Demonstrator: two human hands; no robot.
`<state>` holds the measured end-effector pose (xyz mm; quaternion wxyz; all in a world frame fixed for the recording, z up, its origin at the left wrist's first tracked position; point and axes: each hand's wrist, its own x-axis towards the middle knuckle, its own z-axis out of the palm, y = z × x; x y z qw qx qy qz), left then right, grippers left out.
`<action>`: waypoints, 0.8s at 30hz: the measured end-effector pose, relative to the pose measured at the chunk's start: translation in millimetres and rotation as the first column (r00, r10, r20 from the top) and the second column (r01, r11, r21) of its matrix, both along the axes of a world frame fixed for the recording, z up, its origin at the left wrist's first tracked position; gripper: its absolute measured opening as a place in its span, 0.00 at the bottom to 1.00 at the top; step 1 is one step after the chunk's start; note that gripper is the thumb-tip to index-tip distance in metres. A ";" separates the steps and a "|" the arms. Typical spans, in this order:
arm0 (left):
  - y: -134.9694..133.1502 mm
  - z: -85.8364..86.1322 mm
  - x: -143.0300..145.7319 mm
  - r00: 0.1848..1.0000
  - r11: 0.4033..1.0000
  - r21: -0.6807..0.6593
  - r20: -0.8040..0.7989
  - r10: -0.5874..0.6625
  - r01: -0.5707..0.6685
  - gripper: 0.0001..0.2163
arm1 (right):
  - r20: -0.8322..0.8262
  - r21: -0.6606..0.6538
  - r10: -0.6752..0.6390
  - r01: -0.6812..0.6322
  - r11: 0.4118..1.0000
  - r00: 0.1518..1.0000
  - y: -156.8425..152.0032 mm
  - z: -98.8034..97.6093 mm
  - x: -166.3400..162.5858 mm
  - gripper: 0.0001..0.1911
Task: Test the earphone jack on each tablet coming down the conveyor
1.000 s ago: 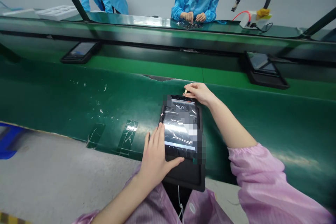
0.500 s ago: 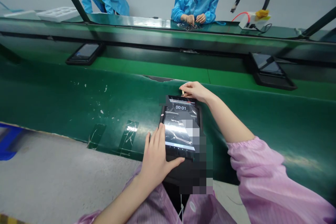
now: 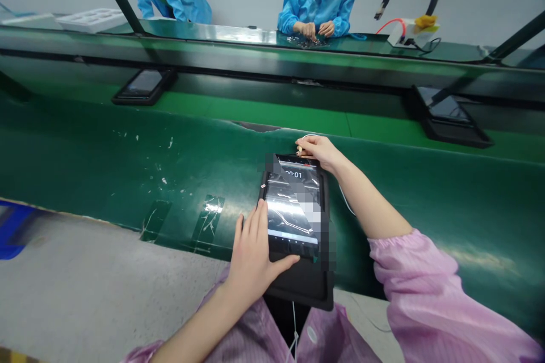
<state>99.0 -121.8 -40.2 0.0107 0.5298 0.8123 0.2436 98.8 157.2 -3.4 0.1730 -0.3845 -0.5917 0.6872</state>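
A tablet (image 3: 292, 212) with a lit screen and a partly hidden timer lies in a black tray (image 3: 304, 281) at the bench's near edge. My left hand (image 3: 251, 244) lies along the tablet's lower left side, fingers stretched out and thumb spread over its bottom edge. At the tablet's top edge, my right hand (image 3: 319, 150) pinches the small plug end of a white cable (image 3: 347, 201). The cable loops over that hand and shows again below the forearm. Whether the plug sits inside the tablet cannot be made out.
Beyond the green bench (image 3: 106, 170) runs a green conveyor belt (image 3: 276, 108). It carries one tablet in a black tray (image 3: 145, 88) at left and another in a black tray (image 3: 455, 116) at right. Two people in blue work across from me. A blue object (image 3: 15, 232) stands at lower left.
My right hand has shifted slightly right and down at the tablet's top edge. More white cable shows beneath the forearm. The trays on the belt have moved right. My left hand stays put.
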 end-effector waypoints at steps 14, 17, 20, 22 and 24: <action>0.4 -0.9 0.0 1.000 1.000 0.015 0.008 0.005 -0.005 0.55 | -0.021 -0.016 0.033 -0.034 0.999 0.999 4.0 -3.8 1.5 0.14; 0.2 -1.1 0.4 1.000 1.000 0.016 0.007 0.001 -0.001 0.54 | -0.011 -0.003 0.040 -0.040 0.999 0.999 2.6 -4.5 -0.2 0.13; 0.2 -0.5 0.5 1.000 1.000 0.014 0.014 0.008 -0.008 0.55 | 0.000 0.016 0.054 -0.054 0.998 0.999 2.6 -6.1 -0.4 0.13; 0.2 -0.2 0.5 1.000 1.000 0.007 0.019 0.007 -0.007 0.55 | 0.006 0.020 0.075 -0.075 0.997 0.997 3.8 -6.9 0.8 0.13; 0.1 -0.1 0.5 1.000 1.000 0.001 0.020 0.002 -0.002 0.55 | 0.017 0.023 0.102 -0.103 0.994 0.995 5.9 -7.0 2.7 0.13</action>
